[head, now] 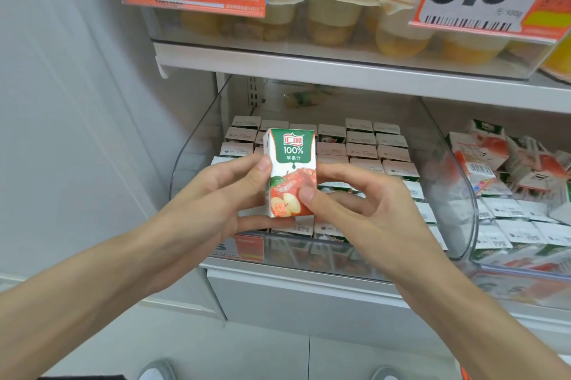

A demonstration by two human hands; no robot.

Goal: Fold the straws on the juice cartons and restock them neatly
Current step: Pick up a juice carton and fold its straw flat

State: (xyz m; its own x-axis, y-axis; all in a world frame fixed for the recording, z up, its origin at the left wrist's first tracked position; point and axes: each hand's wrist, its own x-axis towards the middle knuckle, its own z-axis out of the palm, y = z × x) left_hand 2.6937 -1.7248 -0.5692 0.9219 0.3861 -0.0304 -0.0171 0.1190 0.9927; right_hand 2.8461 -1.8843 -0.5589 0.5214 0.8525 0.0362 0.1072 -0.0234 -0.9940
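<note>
Packed clear bin (193,160) behind carton (292,172)

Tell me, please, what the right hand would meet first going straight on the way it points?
The juice carton that the right hand pinches; past it, probably the left hand, though depth is unclear.

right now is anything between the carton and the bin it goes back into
Nothing visible does. The left hand and right hand hold the carton over the front of the open bin. Packed cartons fill the rows that show; any free slot would be hidden behind the held one.
</note>
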